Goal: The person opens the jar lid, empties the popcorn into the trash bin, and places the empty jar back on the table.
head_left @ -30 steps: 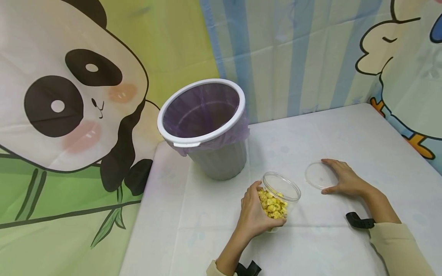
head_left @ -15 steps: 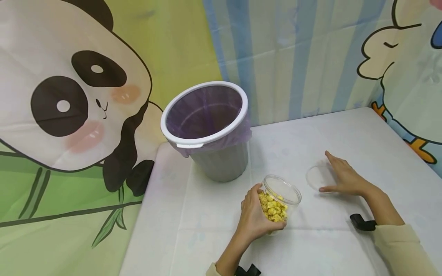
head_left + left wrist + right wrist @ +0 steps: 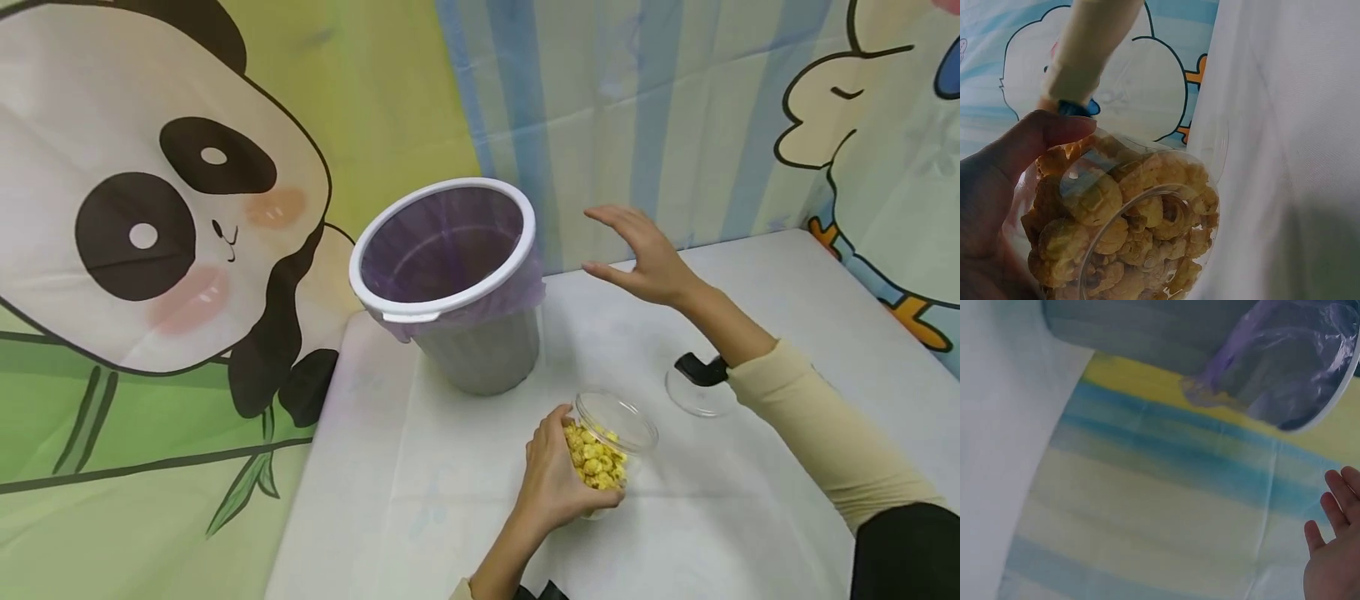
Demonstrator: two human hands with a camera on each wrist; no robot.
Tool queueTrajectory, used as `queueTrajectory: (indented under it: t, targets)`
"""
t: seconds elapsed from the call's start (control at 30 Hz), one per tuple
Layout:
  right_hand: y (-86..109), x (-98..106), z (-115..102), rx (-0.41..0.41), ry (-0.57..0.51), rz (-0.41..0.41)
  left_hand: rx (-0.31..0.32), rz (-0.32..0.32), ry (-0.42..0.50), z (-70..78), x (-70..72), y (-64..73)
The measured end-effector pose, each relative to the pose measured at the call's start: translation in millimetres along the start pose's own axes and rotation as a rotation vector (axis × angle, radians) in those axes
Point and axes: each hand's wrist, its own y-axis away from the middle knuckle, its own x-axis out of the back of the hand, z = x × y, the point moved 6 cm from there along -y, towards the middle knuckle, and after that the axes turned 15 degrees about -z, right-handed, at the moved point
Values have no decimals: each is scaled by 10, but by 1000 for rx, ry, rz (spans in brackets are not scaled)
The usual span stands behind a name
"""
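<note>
My left hand (image 3: 557,479) grips a clear plastic jar (image 3: 617,421) of yellow popcorn (image 3: 596,458), its open mouth tilted up and to the right. In the left wrist view the thumb and palm wrap the side of the jar, and popcorn (image 3: 1129,231) shows through the wall. My right hand (image 3: 645,258) is raised in the air, fingers and thumb spread with nothing between them, to the right of a grey trash can (image 3: 480,354). A clear round lid (image 3: 701,400) lies on the table below the right wrist, partly hidden by the black wrist camera.
The trash can has a white rim (image 3: 412,315) and a purple bag lining (image 3: 442,242). A white cloth covers the table (image 3: 465,533). Printed curtains with a panda (image 3: 202,200) and stripes (image 3: 592,125) stand behind and at the left.
My right hand has left the lid on the table and moved up and left toward the trash can. The left hand has stayed almost in place with the jar.
</note>
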Motion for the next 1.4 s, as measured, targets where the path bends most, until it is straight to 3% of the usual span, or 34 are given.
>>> queueTrajectory:
  t: [0.17,0.33,0.47,0.6,0.93,1.03,1.17,1.4]
  targets:
    - [-509,-70,-182,48,-16,-78,6,1,3,-8,-2,12]
    - [-812,-209,-193,-46,-71,-196,14,-2,4,-5,-2,23]
    - [-885,-299,-133,-129,-103,-259,12,-3,-4,5,5,29]
    - [-886,-370,-92,-154,-112,-304,14,4,-10,-1,20,31]
    - [-843,-404,-48,-154,-159,-261,-6,43,-15,-4,113,66]
    - [-834,-404,-45,-151,-169,-254,-11,58,3,0,215,116]
    - [-834,-417,-47,-147,-182,-249,7,98,39,-23,467,256]
    - [-843,-455,-44,-129,-188,-250,25,254,60,-26,1163,616]
